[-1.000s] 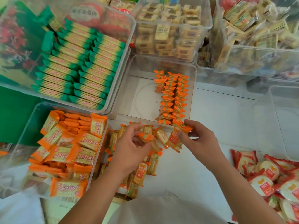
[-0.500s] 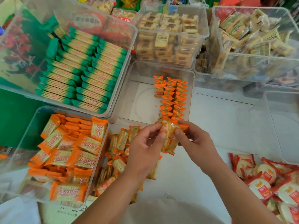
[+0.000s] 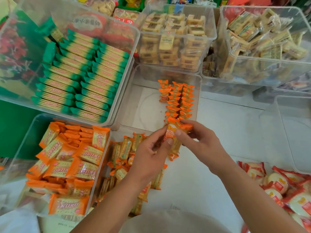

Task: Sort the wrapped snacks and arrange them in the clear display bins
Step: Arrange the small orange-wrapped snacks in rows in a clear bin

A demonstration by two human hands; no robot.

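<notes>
Fingers (image 3: pixel 169 141) of left hand (image 3: pixel 149 158) and right hand (image 3: pixel 202 145) pinch a stack of orange snacks (image 3: pixel 174 147) (squaring it, I'd guess) to join the row (image 3: pixel 180 100) in the clear bin (image 3: pixel 143 111)

We see bright, even, diffuse light, seemingly from above; the white floor of the middle clear bin (image 3: pixel 146 106) is almost washed out; left of it and behind it, the walls of the neighbouring bins (image 3: pixel 42 15) carry a milky glare; in front of it the white table (image 3: pixel 193 182) takes only faint, soft shadows; the orange packs (image 3: pixel 173 126) held at its near rim look soft, their print smeared; far to either side straight edges bow and detail blurs.
</notes>
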